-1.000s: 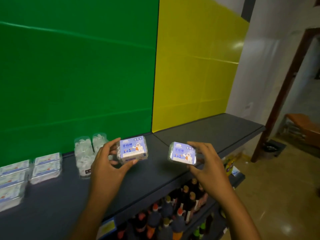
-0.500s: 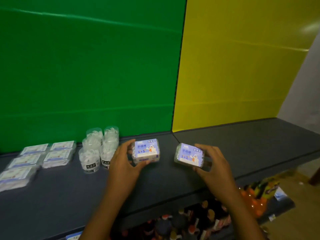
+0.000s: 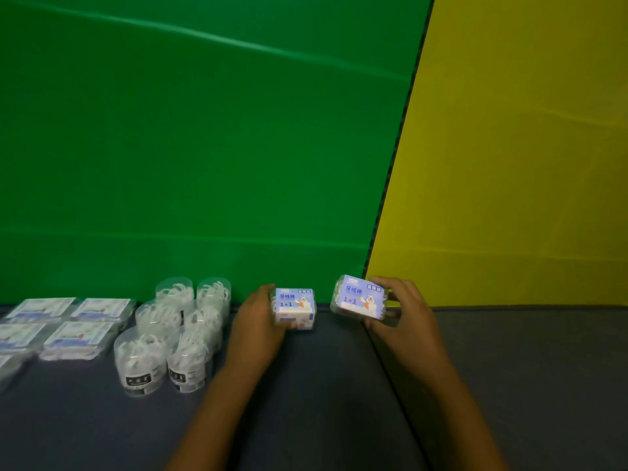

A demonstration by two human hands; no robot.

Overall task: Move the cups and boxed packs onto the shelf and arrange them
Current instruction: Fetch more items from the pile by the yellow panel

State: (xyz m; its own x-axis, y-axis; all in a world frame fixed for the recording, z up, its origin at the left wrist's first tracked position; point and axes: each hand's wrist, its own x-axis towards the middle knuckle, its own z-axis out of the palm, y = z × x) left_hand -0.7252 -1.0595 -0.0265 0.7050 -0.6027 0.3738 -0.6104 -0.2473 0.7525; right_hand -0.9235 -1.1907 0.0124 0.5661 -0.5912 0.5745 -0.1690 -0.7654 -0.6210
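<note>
My left hand grips a small clear box with a blue label, low over the dark shelf near the back wall. A second blue-labelled box, tilted, is held by my right hand just to the right, over the seam between the two shelf boards. Several clear cups of white picks stand in two rows left of my left hand. Flat boxed packs lie in rows at the far left.
A green panel and a yellow panel form the back wall behind the shelf. The grey shelf board stretches to the right of my right hand.
Both hands have carried their boxes further back towards the wall and lower to the shelf. The view has moved closer and left, so the shelf edge is out of sight.
</note>
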